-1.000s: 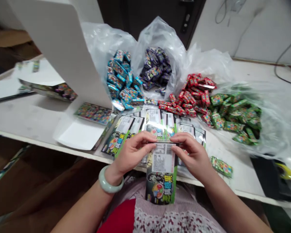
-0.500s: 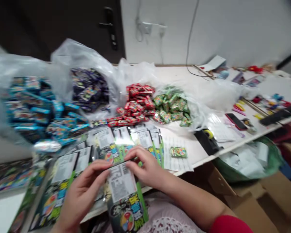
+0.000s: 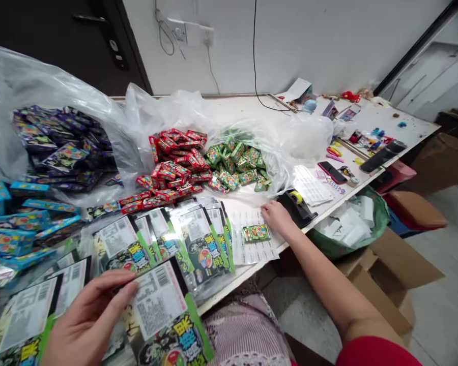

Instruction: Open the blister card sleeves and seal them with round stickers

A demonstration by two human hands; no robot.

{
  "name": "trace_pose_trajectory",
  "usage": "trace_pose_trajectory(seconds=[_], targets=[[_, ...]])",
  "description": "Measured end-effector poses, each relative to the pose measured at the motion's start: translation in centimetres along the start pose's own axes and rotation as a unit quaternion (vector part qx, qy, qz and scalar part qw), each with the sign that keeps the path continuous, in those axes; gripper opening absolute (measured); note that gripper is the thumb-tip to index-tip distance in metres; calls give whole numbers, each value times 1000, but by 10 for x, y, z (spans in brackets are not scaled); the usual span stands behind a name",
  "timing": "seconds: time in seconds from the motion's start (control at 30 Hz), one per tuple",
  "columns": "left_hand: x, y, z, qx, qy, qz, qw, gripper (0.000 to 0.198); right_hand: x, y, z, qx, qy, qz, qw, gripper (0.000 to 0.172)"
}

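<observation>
My left hand (image 3: pixel 93 315) is closed, thumb and fingers pinching the top left edge of a printed plastic pouch (image 3: pixel 168 315) with a white label panel and green side strip. The pouch hangs at the table's front edge. Out to the right, my right hand (image 3: pixel 278 217) rests at the upper right of a sheet of small clear stickers (image 3: pixel 248 251). Its fingers are bent together; anything between them is too small to make out. Beside them a small green candy packet (image 3: pixel 256 233) lies on the sheet. More pouches (image 3: pixel 204 239) lie overlapped on the table.
Clear bags spill purple packets (image 3: pixel 64 147), red packets (image 3: pixel 175 162) and green packets (image 3: pixel 240 162) along the back; blue packets (image 3: pixel 26 223) lie left. A black tape dispenser (image 3: pixel 295 208), a phone (image 3: pixel 332 173) and a white paper stack (image 3: pixel 312 185) are right. Below stand a green bin (image 3: pixel 381 216) and cardboard boxes (image 3: pixel 381 284).
My right hand has let go of the pouch's top edge and moved right to the sticker sheet. My left hand still holds the pouch. The view has turned right.
</observation>
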State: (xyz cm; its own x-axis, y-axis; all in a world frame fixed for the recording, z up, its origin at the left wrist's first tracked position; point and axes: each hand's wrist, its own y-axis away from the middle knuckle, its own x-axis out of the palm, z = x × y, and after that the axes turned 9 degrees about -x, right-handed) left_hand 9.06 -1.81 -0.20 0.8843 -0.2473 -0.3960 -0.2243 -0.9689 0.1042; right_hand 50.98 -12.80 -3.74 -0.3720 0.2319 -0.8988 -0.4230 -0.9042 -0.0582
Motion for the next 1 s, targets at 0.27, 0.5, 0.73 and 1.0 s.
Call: trace_pose_trajectory(seconds=[0.27,0.5,0.73,1.0], targets=[[2,-2,-6,5,-10,24,1000,22,12,20,-7,-31,23,-10,999,18],[15,1,-26,96,39,72,992,4,-29,49,10,-74,-98,-84,989,16],[18,12,-49,132,98,119,979,2,-59,27,191,-311,-359,165,864,8],[7,23,-49,107,127,122,979,4,-33,1,262,-347,-288,304,839,7]])
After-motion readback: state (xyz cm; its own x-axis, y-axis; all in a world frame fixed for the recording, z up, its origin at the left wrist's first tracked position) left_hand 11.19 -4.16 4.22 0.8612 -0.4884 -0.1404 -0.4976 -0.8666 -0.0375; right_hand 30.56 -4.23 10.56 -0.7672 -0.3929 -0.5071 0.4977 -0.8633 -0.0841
